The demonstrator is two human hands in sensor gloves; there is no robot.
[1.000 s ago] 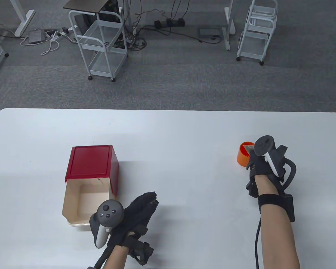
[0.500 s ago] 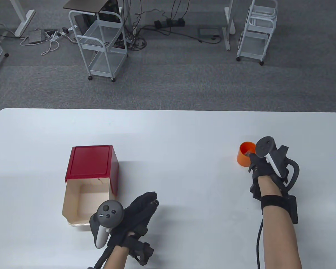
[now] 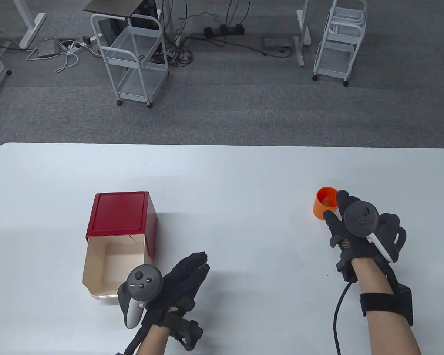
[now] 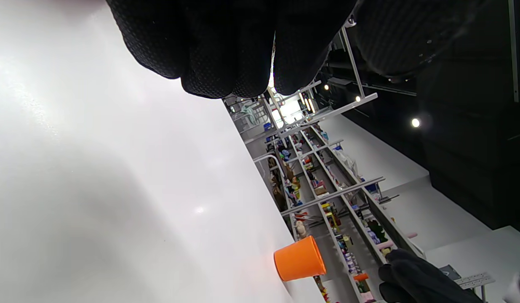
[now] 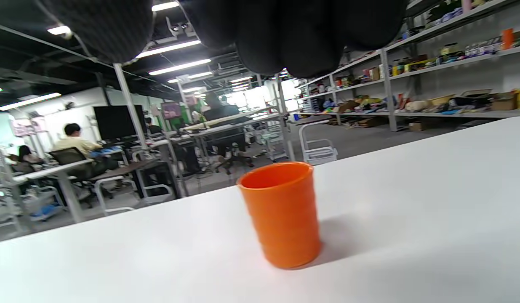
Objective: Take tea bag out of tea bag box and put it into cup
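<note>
My right hand [image 3: 349, 231], fingers spread and holding nothing, sits just near-right of the upright orange plastic cup [image 3: 325, 203]; something pale shows inside, likely the tea bag. My left hand [image 3: 181, 275] rests flat beside the red-lidded cardboard tea bag box [image 3: 119, 240].

Left hand [image 3: 181, 275] flat, fingers together, right hand [image 3: 349, 229] loosely spread

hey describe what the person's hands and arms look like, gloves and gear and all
Both the left hand and the right hand wear black textured gloves. A dark grey round-headed tracker with small buttons and a pale handle sits on each. The forearms are bare, with black wrist straps. A black cable trails along the right forearm.
</note>
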